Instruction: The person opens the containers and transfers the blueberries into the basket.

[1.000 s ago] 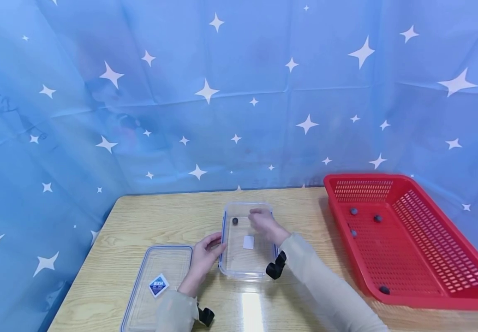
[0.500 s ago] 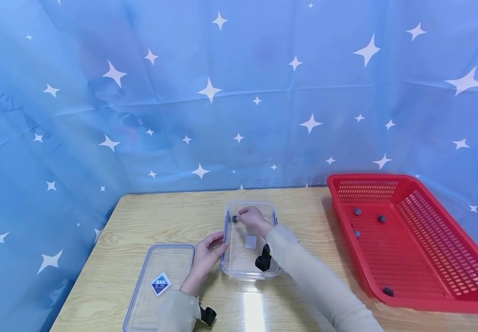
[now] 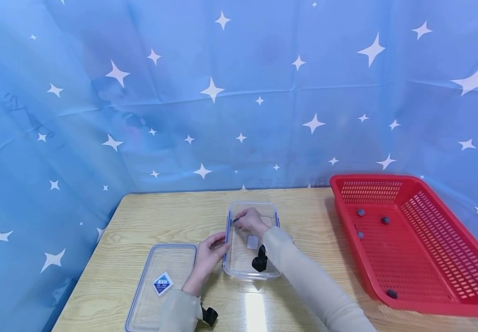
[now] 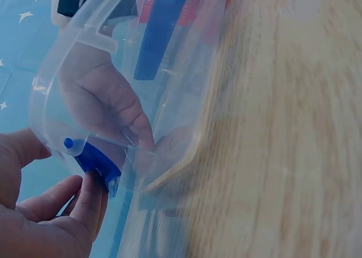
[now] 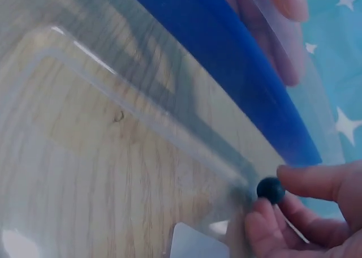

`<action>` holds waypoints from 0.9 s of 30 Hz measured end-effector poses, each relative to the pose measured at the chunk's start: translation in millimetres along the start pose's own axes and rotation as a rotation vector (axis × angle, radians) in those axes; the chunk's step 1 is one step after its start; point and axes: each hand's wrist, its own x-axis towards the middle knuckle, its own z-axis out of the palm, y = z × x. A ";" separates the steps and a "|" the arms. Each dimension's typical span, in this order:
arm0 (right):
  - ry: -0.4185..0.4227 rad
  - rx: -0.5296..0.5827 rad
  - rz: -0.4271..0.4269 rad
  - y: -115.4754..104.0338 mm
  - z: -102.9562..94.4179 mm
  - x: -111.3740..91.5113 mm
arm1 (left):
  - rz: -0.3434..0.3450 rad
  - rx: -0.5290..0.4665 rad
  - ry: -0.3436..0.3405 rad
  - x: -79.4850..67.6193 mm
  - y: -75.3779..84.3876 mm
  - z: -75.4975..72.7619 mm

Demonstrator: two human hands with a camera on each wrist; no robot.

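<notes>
A clear plastic food container with blue clips stands without its lid mid-table. Inside, my right hand pinches a blueberry between thumb and fingers, close to the left wall in the head view. My left hand holds the container's left side, fingertips at a blue clip and the thumb at the rim. Through the clear wall the right hand also shows in the left wrist view. A pale square label shows at the container's bottom.
The blue-edged clear lid with a BXH sticker lies left of the container, beside my left forearm. At the right stands a red plastic basket with several blueberries in it. A blue starry curtain hangs behind the table.
My right hand has moved left inside the container and has taken hold of the blueberry by the left wall. The left hand has stayed at the container's side.
</notes>
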 end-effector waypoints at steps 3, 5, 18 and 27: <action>0.007 -0.028 0.000 1.5 0.5 0.6 | -0.004 0.006 0.000 -2.4 6.1 0.9; -0.007 -0.031 -0.004 1.9 -0.1 -0.1 | -0.007 0.004 -0.002 -5.3 13.9 2.5; -0.137 0.101 -0.147 -25.2 -36.6 -18.7 | 0.008 0.008 0.006 -13.0 24.5 3.8; -0.148 0.121 -0.210 -44.5 -87.2 -43.4 | 0.001 0.035 0.005 -8.3 15.5 2.4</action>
